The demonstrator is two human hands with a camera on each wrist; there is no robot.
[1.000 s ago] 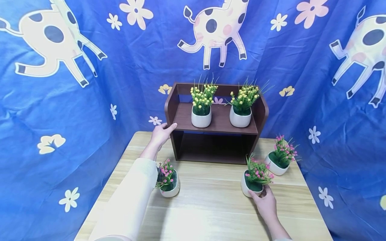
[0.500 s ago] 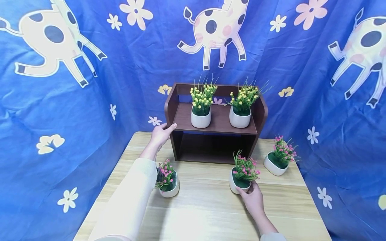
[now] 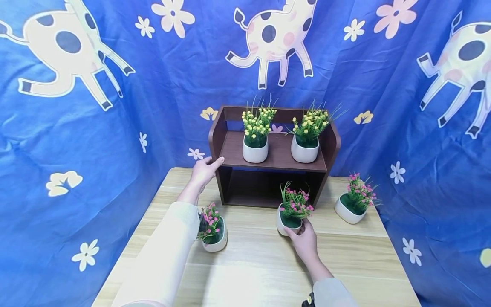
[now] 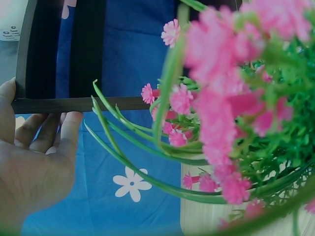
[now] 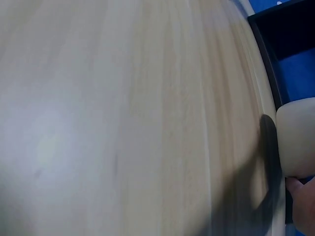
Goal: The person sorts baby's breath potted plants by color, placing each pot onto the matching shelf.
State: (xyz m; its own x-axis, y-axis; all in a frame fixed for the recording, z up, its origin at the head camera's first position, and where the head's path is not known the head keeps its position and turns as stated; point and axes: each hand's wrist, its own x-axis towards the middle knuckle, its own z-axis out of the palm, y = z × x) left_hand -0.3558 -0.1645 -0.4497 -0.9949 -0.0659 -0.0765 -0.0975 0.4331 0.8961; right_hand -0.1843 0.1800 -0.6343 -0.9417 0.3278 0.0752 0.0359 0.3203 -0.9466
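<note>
My right hand [image 3: 302, 235] grips a white pot of pink flowers [image 3: 284, 222] from the near side; the pot stands on the wooden table [image 3: 261, 264] just in front of the brown two-level shelf [image 3: 235, 150]. In the right wrist view only the pot's pale side [image 5: 298, 137] and a fingertip [image 5: 302, 209] show at the right edge. My left hand [image 3: 205, 168] holds the shelf's left side panel, thumb along its front edge. The left wrist view has that hand [image 4: 34, 167] on the dark board [image 4: 88, 104], with thumb and fingers on opposite sides of it.
Two white pots of yellow flowers [image 3: 255, 150] [image 3: 304, 150] stand on the shelf's top board. Another pink-flower pot [image 3: 215, 238] sits beside my left forearm and fills the left wrist view [image 4: 231, 123]. A third [image 3: 348, 209] stands at the table's right. Blue patterned cloth hangs behind.
My right hand has slid the pink-flower pot leftward and farther back, from the table's right part to the front of the shelf's lower opening. The left hand has stayed on the shelf.
</note>
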